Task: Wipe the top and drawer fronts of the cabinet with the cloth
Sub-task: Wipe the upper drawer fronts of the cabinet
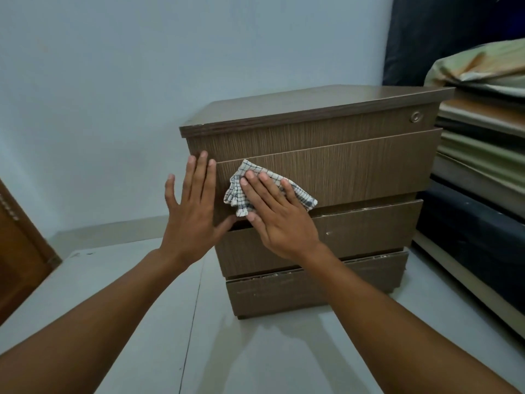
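While the left hand [193, 211] braces flat, the right hand [279, 220] presses the cloth [241, 191] flat-palmed against the cabinet [355, 172].

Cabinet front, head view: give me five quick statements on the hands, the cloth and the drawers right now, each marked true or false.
1. The right hand presses the checked cloth flat against a drawer front. True.
2. The cloth lies on the cabinet top. False: it is on the upper drawer front, near its left end.
3. The left hand is open, its fingers against the cabinet's left front edge. True.
4. Both hands hold the cloth. False: only the right hand is on it; the left hand is beside it, bare.
5. The round lock is on the bottom drawer. False: it sits on the top strip, at the right end.
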